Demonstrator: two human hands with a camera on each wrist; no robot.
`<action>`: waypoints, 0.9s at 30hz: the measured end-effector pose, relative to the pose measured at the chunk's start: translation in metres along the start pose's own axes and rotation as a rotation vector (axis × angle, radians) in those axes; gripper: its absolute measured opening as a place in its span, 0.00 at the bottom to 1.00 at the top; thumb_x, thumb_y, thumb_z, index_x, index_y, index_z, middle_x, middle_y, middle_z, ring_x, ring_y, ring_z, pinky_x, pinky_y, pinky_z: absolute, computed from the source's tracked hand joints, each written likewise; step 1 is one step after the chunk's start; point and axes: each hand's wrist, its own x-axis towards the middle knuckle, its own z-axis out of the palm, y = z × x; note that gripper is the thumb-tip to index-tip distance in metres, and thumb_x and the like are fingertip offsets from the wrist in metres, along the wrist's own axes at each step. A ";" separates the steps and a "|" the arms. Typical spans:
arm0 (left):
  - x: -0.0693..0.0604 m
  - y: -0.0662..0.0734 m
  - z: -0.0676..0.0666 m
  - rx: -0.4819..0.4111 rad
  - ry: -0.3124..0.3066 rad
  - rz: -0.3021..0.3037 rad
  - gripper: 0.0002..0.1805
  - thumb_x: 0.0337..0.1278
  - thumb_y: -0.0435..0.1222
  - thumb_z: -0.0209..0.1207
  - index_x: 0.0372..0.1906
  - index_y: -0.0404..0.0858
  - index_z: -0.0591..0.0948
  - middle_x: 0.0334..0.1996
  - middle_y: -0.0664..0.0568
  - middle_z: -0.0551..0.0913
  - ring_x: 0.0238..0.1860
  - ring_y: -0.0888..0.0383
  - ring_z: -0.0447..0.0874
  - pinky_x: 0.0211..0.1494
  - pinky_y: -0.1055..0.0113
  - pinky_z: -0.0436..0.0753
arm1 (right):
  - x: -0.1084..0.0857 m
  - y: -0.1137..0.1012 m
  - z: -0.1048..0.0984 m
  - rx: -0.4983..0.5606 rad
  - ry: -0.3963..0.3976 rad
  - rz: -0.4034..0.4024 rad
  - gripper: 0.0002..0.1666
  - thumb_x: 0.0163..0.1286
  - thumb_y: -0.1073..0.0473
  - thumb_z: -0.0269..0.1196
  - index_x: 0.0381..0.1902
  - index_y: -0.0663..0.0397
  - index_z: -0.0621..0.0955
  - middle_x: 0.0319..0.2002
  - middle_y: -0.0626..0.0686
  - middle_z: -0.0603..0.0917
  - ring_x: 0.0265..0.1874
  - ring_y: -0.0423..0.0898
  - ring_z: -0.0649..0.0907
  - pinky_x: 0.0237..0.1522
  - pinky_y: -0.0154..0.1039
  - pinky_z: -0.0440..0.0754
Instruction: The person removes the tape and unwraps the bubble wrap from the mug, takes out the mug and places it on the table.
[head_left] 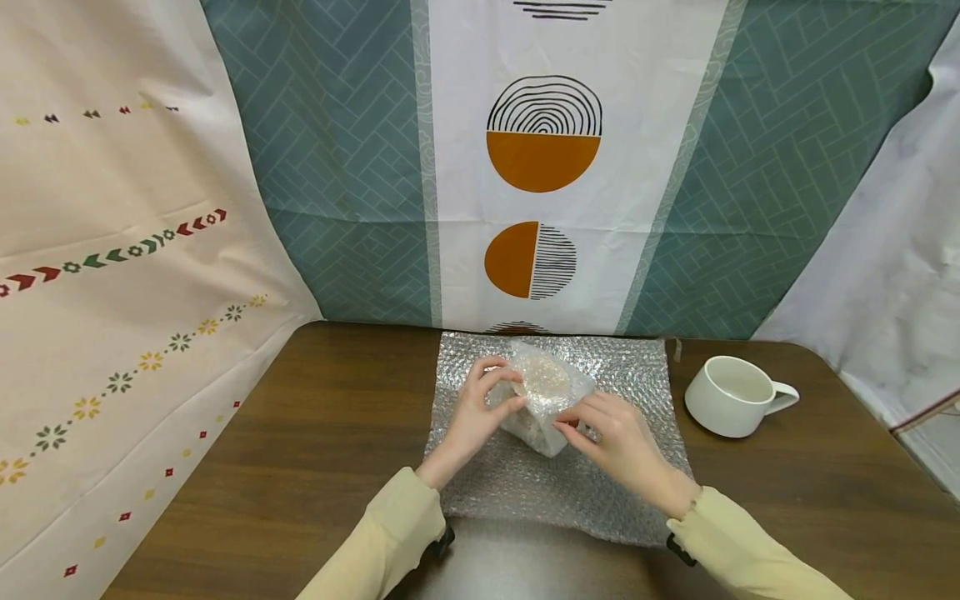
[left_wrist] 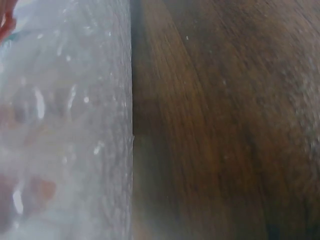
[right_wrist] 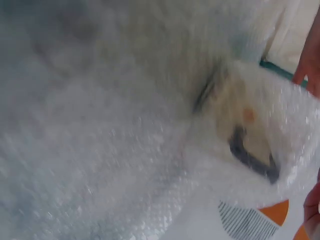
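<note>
On a flat sheet of bubble wrap [head_left: 480, 492] stands a whitish bundle [head_left: 543, 379] covered in translucent wrap; what is inside cannot be made out. My left hand [head_left: 480, 408] holds the bundle's left side, thumb and bent fingers set a little apart. At its lower right, my right hand [head_left: 618, 433] pinches the wrap between thumb and fingertips. Close up in the left wrist view, bubble wrap [left_wrist: 75, 115] fills the left side. In the right wrist view, blurred bubble wrap [right_wrist: 125, 150] covers most of the picture, with a dark curved shape showing and parts of hands at the right edge.
A white mug [head_left: 727, 396] stands to the right of the sheet, its handle pointing right. The brown wooden table [head_left: 322, 433] ends at a patterned curtain [head_left: 540, 267] behind, with cloth hanging at both sides.
</note>
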 end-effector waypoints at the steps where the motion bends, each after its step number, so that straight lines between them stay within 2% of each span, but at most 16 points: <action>1: 0.000 0.000 0.000 -0.004 -0.001 -0.001 0.11 0.43 0.23 0.64 0.36 0.26 0.78 0.47 0.32 0.68 0.50 0.39 0.67 0.51 0.46 0.67 | -0.002 -0.003 0.001 0.022 0.007 0.032 0.02 0.56 0.60 0.66 0.29 0.52 0.83 0.25 0.42 0.79 0.21 0.38 0.75 0.22 0.30 0.71; 5: 0.000 0.000 0.000 -0.006 -0.003 -0.013 0.11 0.43 0.23 0.64 0.36 0.27 0.78 0.47 0.33 0.68 0.50 0.39 0.66 0.51 0.47 0.67 | -0.009 -0.010 0.007 0.104 0.018 0.189 0.11 0.48 0.68 0.69 0.32 0.56 0.84 0.27 0.44 0.81 0.17 0.34 0.72 0.17 0.27 0.70; 8: 0.000 0.000 -0.001 -0.008 -0.008 -0.025 0.11 0.44 0.23 0.64 0.36 0.27 0.78 0.47 0.33 0.68 0.51 0.39 0.66 0.51 0.47 0.66 | -0.011 -0.014 0.010 0.195 0.007 0.325 0.11 0.49 0.69 0.69 0.34 0.57 0.84 0.28 0.46 0.83 0.16 0.33 0.73 0.17 0.28 0.72; 11: 0.000 0.000 -0.001 -0.014 -0.012 -0.032 0.11 0.44 0.23 0.63 0.36 0.27 0.78 0.48 0.33 0.68 0.51 0.39 0.66 0.52 0.46 0.66 | -0.010 -0.019 0.013 0.313 -0.005 0.485 0.10 0.53 0.67 0.67 0.36 0.57 0.84 0.29 0.46 0.83 0.16 0.38 0.77 0.18 0.32 0.75; 16: 0.000 0.001 -0.001 -0.012 -0.011 -0.028 0.11 0.44 0.23 0.63 0.36 0.26 0.78 0.48 0.33 0.68 0.51 0.39 0.66 0.51 0.46 0.66 | -0.007 -0.026 0.017 0.447 0.034 0.721 0.09 0.55 0.63 0.67 0.36 0.58 0.84 0.26 0.48 0.83 0.16 0.50 0.79 0.19 0.35 0.77; 23: -0.001 -0.003 0.000 -0.016 -0.016 -0.039 0.11 0.45 0.23 0.63 0.37 0.27 0.78 0.48 0.33 0.67 0.52 0.39 0.65 0.52 0.46 0.66 | 0.002 -0.030 0.025 0.577 0.069 0.965 0.06 0.55 0.64 0.66 0.31 0.63 0.84 0.25 0.54 0.83 0.22 0.51 0.82 0.26 0.38 0.80; 27: -0.001 -0.022 0.004 -0.006 -0.007 -0.037 0.11 0.44 0.25 0.64 0.37 0.30 0.79 0.49 0.36 0.68 0.52 0.41 0.66 0.51 0.46 0.66 | 0.006 -0.030 0.025 0.571 0.044 1.042 0.08 0.56 0.61 0.66 0.29 0.62 0.84 0.23 0.53 0.82 0.22 0.48 0.81 0.27 0.39 0.79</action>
